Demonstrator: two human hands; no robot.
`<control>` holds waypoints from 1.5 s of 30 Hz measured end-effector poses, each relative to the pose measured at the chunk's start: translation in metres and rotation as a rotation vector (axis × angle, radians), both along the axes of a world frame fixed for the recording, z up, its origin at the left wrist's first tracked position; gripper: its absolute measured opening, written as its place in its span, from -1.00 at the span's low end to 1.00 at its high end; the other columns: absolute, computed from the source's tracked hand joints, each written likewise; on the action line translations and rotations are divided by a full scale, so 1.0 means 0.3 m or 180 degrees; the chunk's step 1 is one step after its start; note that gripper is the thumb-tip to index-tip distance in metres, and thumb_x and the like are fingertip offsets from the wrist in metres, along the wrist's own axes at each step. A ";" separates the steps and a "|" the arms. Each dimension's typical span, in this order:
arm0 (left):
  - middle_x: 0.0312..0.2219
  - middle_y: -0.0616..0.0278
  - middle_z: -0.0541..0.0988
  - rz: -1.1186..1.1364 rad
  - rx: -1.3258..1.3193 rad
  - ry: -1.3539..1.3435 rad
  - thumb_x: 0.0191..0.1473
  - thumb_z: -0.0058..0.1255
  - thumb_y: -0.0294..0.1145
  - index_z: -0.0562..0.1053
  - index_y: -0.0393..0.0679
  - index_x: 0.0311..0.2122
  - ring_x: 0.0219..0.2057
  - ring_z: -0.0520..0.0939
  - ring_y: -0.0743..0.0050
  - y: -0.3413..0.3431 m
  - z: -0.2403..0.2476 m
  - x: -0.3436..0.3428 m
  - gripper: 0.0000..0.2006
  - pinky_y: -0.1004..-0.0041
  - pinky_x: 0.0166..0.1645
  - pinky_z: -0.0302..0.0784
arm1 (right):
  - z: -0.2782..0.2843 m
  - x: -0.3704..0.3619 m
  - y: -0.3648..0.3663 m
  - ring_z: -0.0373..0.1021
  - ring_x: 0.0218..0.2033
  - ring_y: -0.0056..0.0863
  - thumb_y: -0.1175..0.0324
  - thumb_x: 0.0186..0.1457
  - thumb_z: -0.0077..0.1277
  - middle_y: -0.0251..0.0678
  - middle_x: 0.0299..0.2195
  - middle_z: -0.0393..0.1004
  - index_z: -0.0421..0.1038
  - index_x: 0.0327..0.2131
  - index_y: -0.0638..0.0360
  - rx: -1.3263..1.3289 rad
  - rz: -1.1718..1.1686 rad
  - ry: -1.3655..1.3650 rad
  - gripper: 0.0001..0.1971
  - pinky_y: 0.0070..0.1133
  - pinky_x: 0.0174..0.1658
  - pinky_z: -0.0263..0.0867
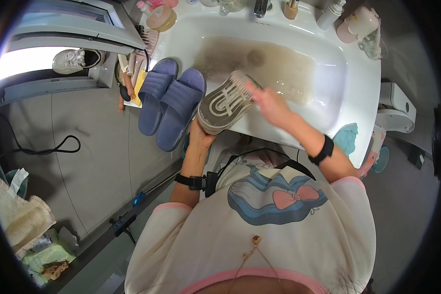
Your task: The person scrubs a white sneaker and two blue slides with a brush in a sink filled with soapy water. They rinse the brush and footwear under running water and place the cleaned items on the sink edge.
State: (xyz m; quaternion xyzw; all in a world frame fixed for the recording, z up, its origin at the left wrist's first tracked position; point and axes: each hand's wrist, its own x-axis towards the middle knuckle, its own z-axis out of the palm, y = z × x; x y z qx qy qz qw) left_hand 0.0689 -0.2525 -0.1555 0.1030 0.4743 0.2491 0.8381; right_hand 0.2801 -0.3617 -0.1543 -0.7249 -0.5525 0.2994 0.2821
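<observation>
A shoe [223,108] is held sole up over the near-left edge of the sink, its grey-brown sole patterned with pale raised lines. My left hand [201,135] grips it from below at the near end, the fingers partly hidden beneath it. In my right hand [272,104] is a scrub brush [240,83], its pale bristles against the far end of the sole. My hand covers the brush's handle. Beside the shoe, a pair of blue slippers [176,108] rests on the sink's left edge.
Cloudy brown water [269,63] stands in the white sink [362,78]. Bottles and a faucet [260,7] line its back. A teal cloth [346,138] lies on the right rim. Another white shoe [76,61] sits at the far left. Cloths and packets [34,220] are piled lower left.
</observation>
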 end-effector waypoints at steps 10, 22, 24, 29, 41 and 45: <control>-0.12 0.07 0.46 -0.0062 0.0038 -0.0094 0.16 -0.31 -0.28 0.36 -0.23 -0.06 -0.11 0.50 0.21 0.008 -0.011 0.004 -0.67 0.19 -0.05 0.48 | -0.189 0.149 0.024 0.38 -0.32 0.00 0.51 -0.07 -0.18 0.04 -0.35 0.41 0.19 0.07 0.09 -0.0442 -0.0051 -0.0597 -0.48 -0.29 -0.28 0.33; -0.09 0.03 0.44 0.0029 0.0021 -0.0220 0.17 -0.32 -0.31 0.32 -0.26 -0.04 -0.07 0.47 0.16 0.002 0.033 0.051 -0.67 0.15 0.00 0.42 | -0.028 0.074 -0.036 0.38 -0.22 -0.10 0.44 0.07 -0.16 -0.01 -0.28 0.44 0.19 0.08 -0.01 -0.0042 -0.0665 0.0935 -0.55 -0.37 -0.17 0.29; -0.09 0.03 0.44 -0.0025 0.0062 -0.0186 0.17 -0.32 -0.30 0.32 -0.25 -0.04 -0.07 0.47 0.16 0.001 0.046 0.075 -0.67 0.17 0.01 0.42 | 0.158 0.001 -0.051 0.38 -0.35 -0.08 0.44 0.08 -0.16 -0.02 -0.38 0.42 0.18 0.10 -0.11 0.0382 -0.0142 0.0799 -0.53 -0.36 -0.24 0.30; -0.09 0.04 0.44 -0.0232 0.0294 -0.0190 0.17 -0.30 -0.29 0.32 -0.26 -0.04 -0.07 0.47 0.18 -0.014 0.091 0.103 -0.66 0.18 0.02 0.41 | 0.295 -0.098 -0.041 0.25 -0.53 -0.19 0.50 0.07 -0.15 -0.15 -0.56 0.21 0.15 0.12 -0.25 0.0296 0.0129 0.0185 -0.47 -0.40 -0.34 0.23; -0.10 -0.07 0.41 -0.0045 0.0412 0.0012 0.17 -0.49 -0.40 0.28 -0.39 -0.06 -0.06 0.45 0.09 -0.031 0.079 0.132 -0.64 0.17 0.02 0.40 | 0.253 -0.034 -0.056 0.32 -0.52 -0.09 0.53 0.01 -0.18 -0.08 -0.44 0.31 0.12 0.13 -0.15 0.0448 -0.0082 -0.0096 -0.44 -0.35 -0.40 0.28; -0.14 -0.05 0.43 0.0039 0.0430 0.0084 0.14 -0.45 -0.43 0.31 -0.40 -0.11 -0.12 0.49 0.13 -0.021 0.036 0.148 -0.67 0.22 -0.04 0.44 | 0.391 -0.099 -0.061 0.33 -0.60 -0.22 0.62 -0.13 -0.16 -0.14 -0.45 0.22 0.09 0.15 -0.24 0.0278 0.0169 -0.0954 -0.29 -0.42 -0.54 0.30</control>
